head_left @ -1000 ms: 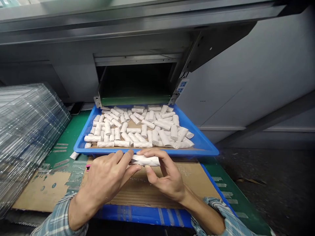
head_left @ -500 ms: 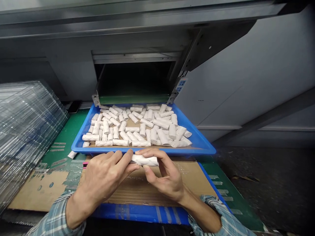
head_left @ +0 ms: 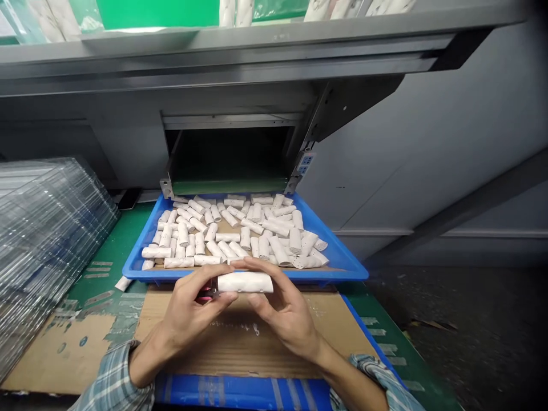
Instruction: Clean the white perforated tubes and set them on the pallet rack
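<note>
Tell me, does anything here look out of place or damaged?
Yes: one white roll lies on the green table, just outside the blue tray at left, while many similar rolls lie inside. The left cardboard also looks torn, with a ragged edge.

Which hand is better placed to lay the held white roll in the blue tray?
Probably the right hand: it grips the white roll from above and below. The left hand, at the roll's left end, also holds a pink item.
</note>
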The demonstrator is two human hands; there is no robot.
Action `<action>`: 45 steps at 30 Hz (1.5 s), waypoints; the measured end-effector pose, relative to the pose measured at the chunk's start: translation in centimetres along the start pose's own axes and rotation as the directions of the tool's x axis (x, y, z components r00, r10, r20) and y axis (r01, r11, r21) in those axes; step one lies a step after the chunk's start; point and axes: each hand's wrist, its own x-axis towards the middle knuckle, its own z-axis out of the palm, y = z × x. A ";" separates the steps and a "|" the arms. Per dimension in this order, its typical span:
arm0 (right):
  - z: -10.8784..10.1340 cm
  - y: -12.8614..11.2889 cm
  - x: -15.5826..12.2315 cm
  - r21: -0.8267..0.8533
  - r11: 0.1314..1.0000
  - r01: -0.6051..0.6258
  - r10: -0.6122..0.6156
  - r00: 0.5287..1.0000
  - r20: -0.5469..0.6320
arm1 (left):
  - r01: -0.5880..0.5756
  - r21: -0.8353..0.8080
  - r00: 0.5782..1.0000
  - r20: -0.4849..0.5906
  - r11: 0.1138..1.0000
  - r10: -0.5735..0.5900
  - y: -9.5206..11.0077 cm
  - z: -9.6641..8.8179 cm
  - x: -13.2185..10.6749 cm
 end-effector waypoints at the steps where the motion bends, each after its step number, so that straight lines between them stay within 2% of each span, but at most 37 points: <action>1: 0.0 0.0 0.0 0.008 1.000 -0.027 0.027 1.000 -0.007 | -0.006 -0.028 1.000 -0.006 1.000 0.006 -0.3 0.2 0.0; 6: 0.1 0.2 -0.1 0.060 0.996 -0.063 0.064 0.998 -0.006 | 0.060 -0.164 0.997 -0.033 0.985 -0.066 -1.2 0.8 -0.2; 11: 0.1 0.3 -0.2 0.086 0.989 -0.123 0.125 0.992 -0.021 | 0.059 -0.224 0.992 -0.098 0.973 -0.083 -1.7 0.8 -0.6; 16: 0.1 0.2 -0.1 0.024 0.997 -0.070 0.070 0.997 -0.011 | 0.093 -0.335 0.993 -0.042 0.938 -0.114 -2.0 0.8 -0.8; 22: -0.1 0.0 0.3 0.068 0.987 -0.143 0.143 0.990 -0.004 | 0.034 -0.258 0.992 -0.110 0.965 -0.064 -2.2 0.6 -0.8; 28: 0.0 0.2 0.0 -0.016 0.995 -0.098 0.098 0.995 -0.027 | 0.102 -0.256 0.989 -0.082 0.961 -0.127 -2.1 0.3 -0.9; 34: 0.1 0.4 0.0 0.019 0.995 -0.097 0.097 0.995 0.003 | 0.118 -0.249 0.988 -0.067 0.961 -0.138 -2.4 0.6 -1.4; 37: 0.0 0.4 0.1 -0.058 0.996 -0.074 0.074 0.997 0.002 | 0.142 -0.236 0.983 -0.080 0.961 -0.165 -2.5 0.8 -1.5; 39: -0.1 0.4 0.3 -0.187 0.982 -0.011 0.016 0.999 0.029 | 0.135 -0.196 0.982 -0.101 0.971 -0.157 -2.4 1.0 -1.5; 42: -0.3 0.4 0.5 -0.390 0.911 0.133 -0.100 0.989 0.105 | 0.072 -0.101 0.995 -0.068 0.992 -0.079 -2.5 1.1 -1.5; 45: -0.4 0.4 0.6 -0.444 0.878 0.177 -0.133 0.983 0.129 | -0.009 -0.049 1.000 0.002 0.999 0.009 -2.7 0.7 -1.5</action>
